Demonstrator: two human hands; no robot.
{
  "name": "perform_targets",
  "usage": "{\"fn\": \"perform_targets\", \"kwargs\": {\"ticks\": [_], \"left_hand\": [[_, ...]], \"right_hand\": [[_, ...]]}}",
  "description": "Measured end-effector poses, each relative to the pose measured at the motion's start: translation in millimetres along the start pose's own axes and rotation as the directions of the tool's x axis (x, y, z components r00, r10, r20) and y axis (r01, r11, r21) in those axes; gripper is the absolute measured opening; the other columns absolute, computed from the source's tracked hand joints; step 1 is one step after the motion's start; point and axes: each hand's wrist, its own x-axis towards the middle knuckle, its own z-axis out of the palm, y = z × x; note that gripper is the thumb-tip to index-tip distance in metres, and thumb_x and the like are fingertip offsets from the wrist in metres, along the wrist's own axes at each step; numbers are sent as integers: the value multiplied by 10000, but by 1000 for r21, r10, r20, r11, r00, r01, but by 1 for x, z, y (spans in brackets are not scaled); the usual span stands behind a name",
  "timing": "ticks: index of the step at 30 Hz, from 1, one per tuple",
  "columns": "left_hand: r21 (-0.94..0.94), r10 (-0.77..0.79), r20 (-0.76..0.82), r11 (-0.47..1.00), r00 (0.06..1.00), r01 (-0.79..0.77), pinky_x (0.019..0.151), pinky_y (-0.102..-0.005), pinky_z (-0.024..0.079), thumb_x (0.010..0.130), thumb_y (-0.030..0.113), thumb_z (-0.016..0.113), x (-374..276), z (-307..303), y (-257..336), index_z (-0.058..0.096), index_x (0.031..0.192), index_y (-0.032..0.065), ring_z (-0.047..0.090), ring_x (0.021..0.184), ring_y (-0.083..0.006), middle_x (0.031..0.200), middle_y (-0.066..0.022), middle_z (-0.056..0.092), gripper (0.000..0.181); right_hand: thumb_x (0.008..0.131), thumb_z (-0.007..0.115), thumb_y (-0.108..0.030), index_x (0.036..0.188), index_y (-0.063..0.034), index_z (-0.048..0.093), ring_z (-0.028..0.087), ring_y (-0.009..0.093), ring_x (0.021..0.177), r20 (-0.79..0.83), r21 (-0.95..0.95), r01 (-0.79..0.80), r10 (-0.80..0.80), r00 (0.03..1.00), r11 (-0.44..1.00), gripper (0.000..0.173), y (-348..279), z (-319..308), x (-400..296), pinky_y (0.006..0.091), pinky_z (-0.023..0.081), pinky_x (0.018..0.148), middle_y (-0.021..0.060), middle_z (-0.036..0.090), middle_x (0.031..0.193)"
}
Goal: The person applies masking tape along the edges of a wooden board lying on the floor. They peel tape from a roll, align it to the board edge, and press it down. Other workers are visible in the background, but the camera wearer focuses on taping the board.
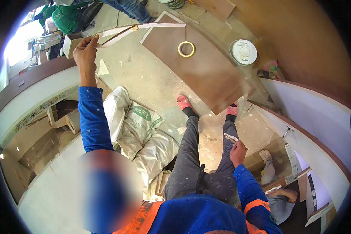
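Observation:
My left hand is raised at the upper left, fingers pinched on one end of a long whitish strip, tape or paper. From the fingers the strip runs right, doubled over for part of its length, and its far end appears over a brown flat panel on the floor. On that panel lies a roll of yellowish tape. Low beside my thigh, my right hand grips a small pale object, thin and curved, too unclear to name.
White resin sacks slump at my left. Past the panel stands a lidded white bucket. Low white partitions with brown top edges curve along the right. People are nearby: one in a green shirt, another in grey.

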Motion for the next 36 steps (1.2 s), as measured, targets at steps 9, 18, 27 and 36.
{"fn": "perform_targets", "kwargs": {"ticks": [9, 18, 27, 36], "left_hand": [[-191, -45, -228, 982, 973, 0, 624, -227, 461, 879, 163, 824, 0, -99, -41, 766, 997, -19, 589, 685, -77, 820, -28, 710, 224], [-237, -95, -163, 970, 982, 55, 598, -211, 394, 922, 181, 788, -90, -151, -92, 754, 965, -15, 535, 655, -54, 752, 1, 656, 204], [-408, -335, -54, 867, 941, 286, 575, -201, 393, 928, 151, 771, -156, -156, -122, 720, 915, -22, 522, 629, -42, 732, 7, 654, 180], [-362, -272, 161, 878, 949, 313, 653, -251, 466, 902, 32, 712, -209, -145, -126, 636, 846, 7, 572, 717, -101, 812, -37, 644, 97]], "right_hand": [[920, 625, -111, 982, -79, 548, 612, 365, 966, 8, -15, 39, -39, 999, 999, 104, -19, 6, -4, 516, 413, 872, 137, 631, 940], [902, 660, -118, 969, -56, 567, 607, 378, 981, -48, -33, 230, -232, 972, 973, 131, -105, 12, 0, 512, 415, 880, 164, 624, 940], [895, 721, -173, 1010, 11, 612, 669, 371, 815, -466, 232, 415, -274, 841, 880, 242, -366, 6, 112, 454, 518, 742, 189, 677, 878], [922, 700, -280, 931, -25, 636, 685, 360, 780, -404, 472, 309, -109, 908, 826, 263, -519, -32, 258, 437, 528, 711, 168, 698, 835]]}}
